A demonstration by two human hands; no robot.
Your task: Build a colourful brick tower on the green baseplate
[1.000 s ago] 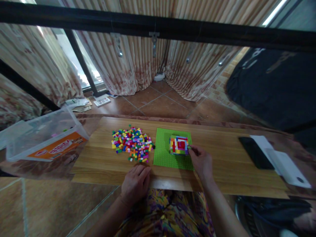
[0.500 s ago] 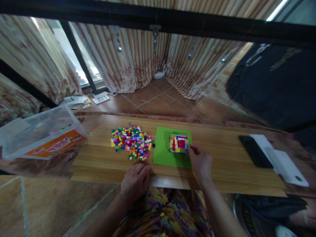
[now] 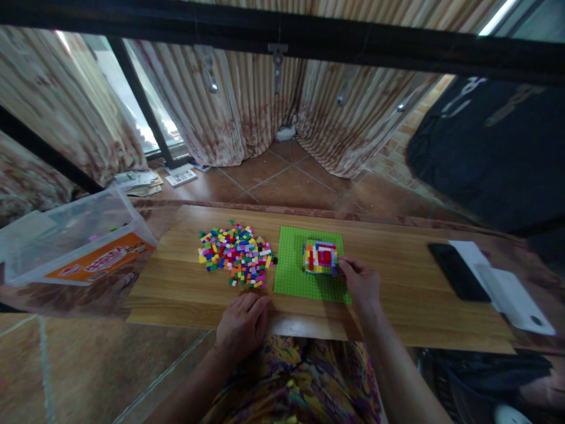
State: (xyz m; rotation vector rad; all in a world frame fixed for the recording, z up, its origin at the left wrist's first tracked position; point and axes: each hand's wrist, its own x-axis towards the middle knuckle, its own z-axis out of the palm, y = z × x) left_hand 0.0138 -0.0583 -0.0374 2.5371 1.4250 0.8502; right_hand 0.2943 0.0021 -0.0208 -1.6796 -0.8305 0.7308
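A small block structure (image 3: pixel 312 259) of many-coloured toy bricks, with red in its middle, stands on the green baseplate (image 3: pixel 289 280). At its right side is my right hand (image 3: pixel 362 284), thumb and forefinger pinched together against or just beside the bricks. Whatever lies between those fingertips is too small to make out. My left hand (image 3: pixel 242 323) rests on the table's near edge, fingers curled in and closed, with nothing visible in it. Beyond it spreads a loose pile of small coloured bricks (image 3: pixel 238 250), left of the baseplate.
The wooden table (image 3: pixel 397 265) carries a black phone (image 3: pixel 459 272) and white flat items (image 3: pixel 514 297) at its right end. A clear plastic bin (image 3: pixel 128 206) with an orange label stands off the left end. A dark bar (image 3: pixel 309 26) crosses overhead before curtains.
My right hand stays at the structure's right side, its fingertips shifted very slightly to the right. The left hand, the structure and the brick pile look the same.
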